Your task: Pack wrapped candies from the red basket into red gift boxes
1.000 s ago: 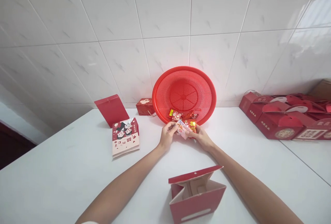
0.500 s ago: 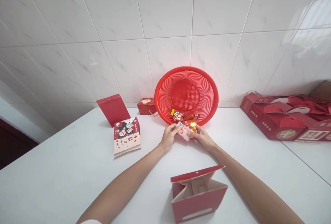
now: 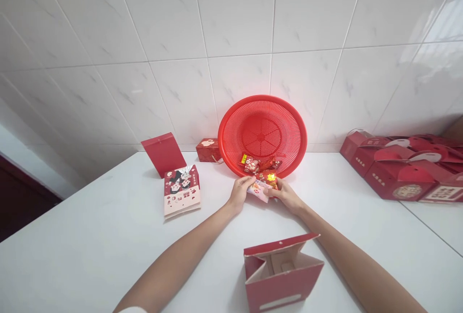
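Between my hands is a small pink printed packet (image 3: 258, 190), in front of a red basket. My left hand (image 3: 240, 194) pinches its upper left corner, fingers closed. My right hand (image 3: 288, 198) is closed on its right end. Just behind the pink packet is a shiny red-and-gold packet (image 3: 265, 177), close to my right fingers; whether they also grip it I cannot tell. The red perforated plastic basket (image 3: 298, 135) leans against the wall with several red packets (image 3: 251, 164) in its lower part. Nearer me stands a red cardboard box (image 3: 285, 285) with its top gaping.
To the left are an upright red carton (image 3: 164, 154) and a printed red-and-cream carton (image 3: 182, 192). A small red box (image 3: 207, 150) touches the basket's left side. Several red handled boxes (image 3: 394, 178) stand along the right. A white tiled wall (image 3: 238, 19) backs the white table (image 3: 108, 226).
The pink packet has been lowered slightly and tilted flatter between my hands. The whole view has shifted a little, so everything sits slightly further right.
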Demonstrator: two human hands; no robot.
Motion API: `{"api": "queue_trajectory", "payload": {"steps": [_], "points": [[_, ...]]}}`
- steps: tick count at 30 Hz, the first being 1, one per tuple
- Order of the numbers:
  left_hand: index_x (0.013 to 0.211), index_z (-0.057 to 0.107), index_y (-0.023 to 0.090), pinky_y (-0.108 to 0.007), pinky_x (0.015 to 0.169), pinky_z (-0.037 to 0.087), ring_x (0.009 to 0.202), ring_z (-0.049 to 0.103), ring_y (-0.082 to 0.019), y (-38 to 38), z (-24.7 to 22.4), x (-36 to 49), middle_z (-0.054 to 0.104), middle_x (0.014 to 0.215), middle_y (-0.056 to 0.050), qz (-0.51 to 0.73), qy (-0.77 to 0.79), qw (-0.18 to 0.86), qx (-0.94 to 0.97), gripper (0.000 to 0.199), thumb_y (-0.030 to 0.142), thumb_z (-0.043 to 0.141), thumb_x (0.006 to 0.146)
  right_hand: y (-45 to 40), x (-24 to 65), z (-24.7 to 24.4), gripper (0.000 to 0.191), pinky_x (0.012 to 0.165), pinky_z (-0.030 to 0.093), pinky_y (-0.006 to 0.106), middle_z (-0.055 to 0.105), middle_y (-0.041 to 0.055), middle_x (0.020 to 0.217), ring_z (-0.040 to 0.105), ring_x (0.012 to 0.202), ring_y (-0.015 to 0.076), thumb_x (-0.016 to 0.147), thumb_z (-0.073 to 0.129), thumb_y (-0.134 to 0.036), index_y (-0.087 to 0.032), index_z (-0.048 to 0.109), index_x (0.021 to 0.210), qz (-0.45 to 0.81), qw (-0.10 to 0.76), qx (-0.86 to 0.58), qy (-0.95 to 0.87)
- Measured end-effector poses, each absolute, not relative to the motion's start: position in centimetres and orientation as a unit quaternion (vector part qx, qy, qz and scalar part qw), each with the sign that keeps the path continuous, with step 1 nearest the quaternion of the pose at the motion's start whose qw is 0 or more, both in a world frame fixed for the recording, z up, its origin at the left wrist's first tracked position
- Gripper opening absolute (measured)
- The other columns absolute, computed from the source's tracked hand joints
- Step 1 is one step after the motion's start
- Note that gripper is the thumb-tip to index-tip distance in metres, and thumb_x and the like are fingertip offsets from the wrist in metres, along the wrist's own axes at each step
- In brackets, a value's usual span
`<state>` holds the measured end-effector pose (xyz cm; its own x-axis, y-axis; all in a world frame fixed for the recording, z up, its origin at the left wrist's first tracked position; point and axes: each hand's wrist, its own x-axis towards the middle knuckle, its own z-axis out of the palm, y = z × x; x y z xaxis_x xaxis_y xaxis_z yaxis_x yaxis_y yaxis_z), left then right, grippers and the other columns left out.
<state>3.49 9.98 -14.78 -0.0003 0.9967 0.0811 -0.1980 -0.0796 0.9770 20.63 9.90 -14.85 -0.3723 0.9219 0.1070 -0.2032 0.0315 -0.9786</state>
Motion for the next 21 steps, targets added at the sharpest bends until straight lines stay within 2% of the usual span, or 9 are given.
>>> {"api": "queue_trajectory", "payload": {"steps": [6, 10, 13, 15, 17, 21], "points": [[0.054, 0.054, 0.018, -0.023, 0.054, 0.039, 0.055, 0.047, -0.010, 9.99, -14.99, 3.56, 0.051, 0.055, 0.004, 0.595, 0.426, 0.484, 0.479, 0.046, 0.056, 0.077, 0.066, 10.03, 20.56, -15.14, 0.036, 0.069, 0.047, 0.032, 0.072, 0.0036, 0.087, 0.061, 0.076, 0.0204, 0.063, 0.083, -0.036, -0.020, 0.069, 0.092, 0.608, 0.471, -0.325, -0.550], [0.058, 0.055, 0.019, -0.022, 0.040, 0.027, 0.043, 0.038, -0.007, 10.14, -15.21, 3.33, 0.046, 0.053, 0.006, 0.607, 0.438, 0.460, 0.477, 0.048, 0.062, 0.072, 0.070, 10.11, 20.47, -15.37, 0.040, 0.075, 0.049, 0.034, 0.074, 0.0051, 0.093, 0.063, 0.084, 0.0235, 0.063, 0.084, -0.037, -0.020, 0.071, 0.097, 0.605, 0.478, -0.325, -0.547], [0.061, 0.058, 0.018, -0.022, 0.034, 0.021, 0.036, 0.033, -0.005, 10.21, -15.18, 3.15, 0.049, 0.056, 0.006, 0.606, 0.447, 0.459, 0.472, 0.050, 0.065, 0.071, 0.070, 10.17, 20.44, -15.58, 0.043, 0.072, 0.048, 0.034, 0.074, 0.0056, 0.092, 0.063, 0.079, 0.0221, 0.064, 0.085, -0.038, -0.018, 0.071, 0.099, 0.602, 0.483, -0.333, -0.542], [0.063, 0.061, 0.017, -0.022, 0.033, 0.024, 0.035, 0.036, -0.005, 10.17, -15.02, 3.12, 0.052, 0.058, 0.005, 0.609, 0.446, 0.459, 0.469, 0.050, 0.066, 0.073, 0.067, 10.15, 20.44, -15.60, 0.043, 0.072, 0.048, 0.034, 0.074, 0.0059, 0.092, 0.062, 0.077, 0.0217, 0.065, 0.085, -0.041, -0.018, 0.071, 0.099, 0.597, 0.491, -0.337, -0.537], [0.067, 0.063, 0.017, -0.023, 0.036, 0.030, 0.037, 0.041, -0.006, 10.03, -14.80, 3.16, 0.055, 0.059, 0.004, 0.619, 0.444, 0.450, 0.466, 0.048, 0.064, 0.073, 0.067, 10.08, 20.41, -15.52, 0.044, 0.077, 0.049, 0.036, 0.074, 0.0068, 0.097, 0.063, 0.084, 0.0235, 0.066, 0.086, -0.042, -0.019, 0.072, 0.100, 0.595, 0.500, -0.338, -0.531], [0.071, 0.066, 0.018, -0.026, 0.053, 0.047, 0.053, 0.058, -0.013, 9.53, -14.45, 3.28, 0.063, 0.066, 0.000, 0.658, 0.435, 0.393, 0.473, 0.039, 0.056, 0.071, 0.074, 9.97, 20.20, -15.32, 0.046, 0.089, 0.050, 0.038, 0.074, 0.0077, 0.103, 0.065, 0.097, 0.0263, 0.069, 0.084, -0.051, -0.021, 0.073, 0.102, 0.604, 0.514, -0.325, -0.515]]}}
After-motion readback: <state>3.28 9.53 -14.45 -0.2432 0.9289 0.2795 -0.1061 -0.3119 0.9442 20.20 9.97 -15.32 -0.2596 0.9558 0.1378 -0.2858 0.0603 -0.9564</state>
